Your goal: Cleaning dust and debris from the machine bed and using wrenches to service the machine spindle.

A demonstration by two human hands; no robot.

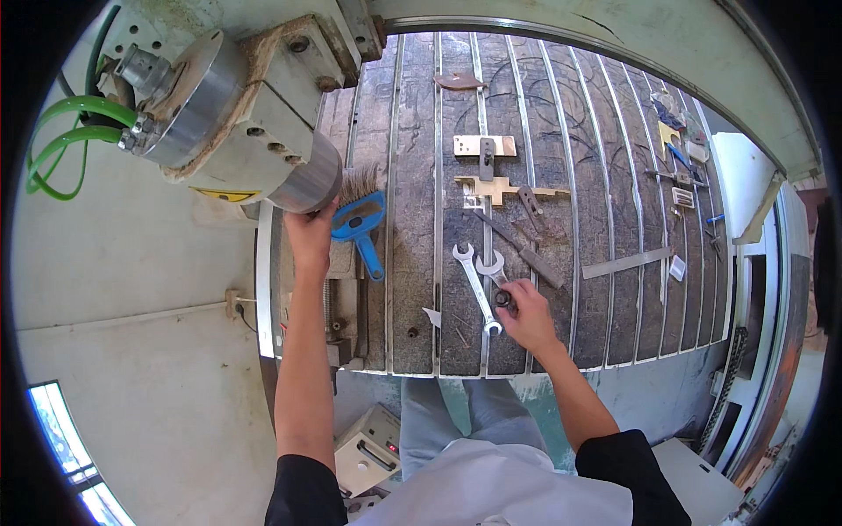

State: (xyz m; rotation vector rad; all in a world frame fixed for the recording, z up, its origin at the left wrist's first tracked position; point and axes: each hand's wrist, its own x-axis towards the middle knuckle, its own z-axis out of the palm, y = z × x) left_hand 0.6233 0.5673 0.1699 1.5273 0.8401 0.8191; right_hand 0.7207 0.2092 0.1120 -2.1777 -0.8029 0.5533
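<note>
My left hand (309,238) reaches up to the underside of the spindle's silver cylinder (307,180); its fingers are mostly hidden there. My right hand (528,317) is closed on a small dark round metal part (503,299), held between thumb and fingers over the slotted bed. Just beside that part, an open-end wrench (492,264) shows its jaw, the rest running under my hand. A second, longer double-ended wrench (477,289) lies to its left. Close to my left hand lies a blue dustpan-shaped brush (358,219) with its bristles pointing away.
Brass-coloured plates (495,189) with dark clamps lie farther up the machine bed (412,289). A file (526,254) and a steel ruler (627,262) lie right of the wrenches. Small tools and scraps sit at the far right. Green hoses (83,131) join the spindle.
</note>
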